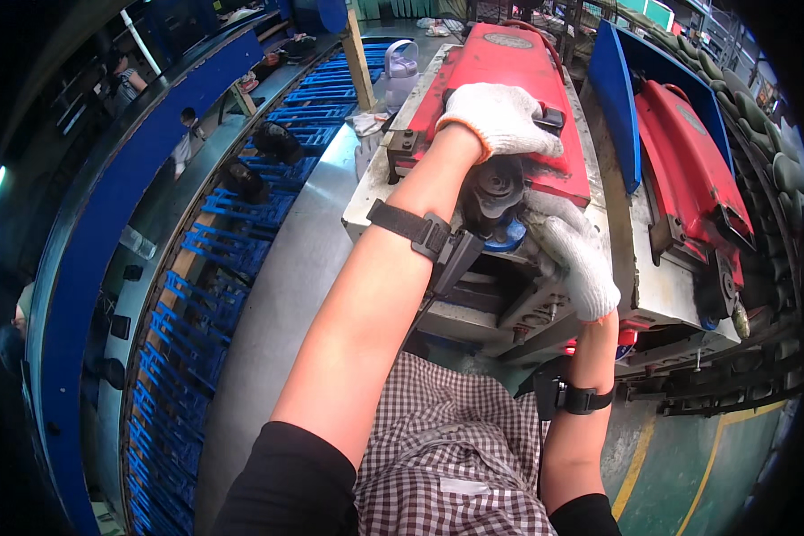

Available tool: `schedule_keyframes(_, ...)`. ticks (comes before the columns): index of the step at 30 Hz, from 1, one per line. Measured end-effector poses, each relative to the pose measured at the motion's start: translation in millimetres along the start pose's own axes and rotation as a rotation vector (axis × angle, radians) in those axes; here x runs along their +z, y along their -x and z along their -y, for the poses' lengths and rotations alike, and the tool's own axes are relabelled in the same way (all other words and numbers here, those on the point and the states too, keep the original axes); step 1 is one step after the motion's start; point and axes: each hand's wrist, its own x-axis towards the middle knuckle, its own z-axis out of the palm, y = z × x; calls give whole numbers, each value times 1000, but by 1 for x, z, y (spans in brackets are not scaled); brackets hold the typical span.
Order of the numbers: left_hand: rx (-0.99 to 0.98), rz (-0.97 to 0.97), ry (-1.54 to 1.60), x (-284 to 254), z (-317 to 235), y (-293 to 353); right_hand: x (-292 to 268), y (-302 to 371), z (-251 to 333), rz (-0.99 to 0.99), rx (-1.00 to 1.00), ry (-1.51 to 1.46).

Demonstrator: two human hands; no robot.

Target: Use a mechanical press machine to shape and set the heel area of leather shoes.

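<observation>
My left hand point(502, 118), in a white knit glove with an orange cuff edge, lies over the red machine cover point(509, 64). Its fingers are wrapped round a black handle point(550, 117), whose end sticks out past the glove. Below the cover's front edge sits a dark round part point(496, 186) with a blue piece point(507, 237) under it. My right hand point(573, 255), also gloved in white with greyed fingertips, is to the right of these parts. Its fingers are spread and reach toward the blue piece; the tips are partly hidden.
A second machine with a red cover point(688, 152) stands to the right beside a blue panel point(616, 98). To the left runs a curved conveyor with blue slats point(188, 308) beside a grey metal surface point(277, 295). A clear purple bottle point(401, 76) stands behind the near machine.
</observation>
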Motion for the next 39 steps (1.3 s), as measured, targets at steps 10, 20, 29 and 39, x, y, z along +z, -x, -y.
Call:
schedule_keyframes(10, 14, -41, -14, 6, 4, -4, 1, 1, 2, -6, 17, 18)
schedule_keyframes(20, -2, -21, -2, 3, 2, -1, 2, 3, 4, -12, 11, 7)
schedule_keyframes(29, -12, 29, -14, -3, -1, -2, 0, 2, 1, -4, 6, 3)
schedule_keyframes(39, -17, 54, -45, -2, -1, -2, -1, 0, -1, 2, -9, -5)
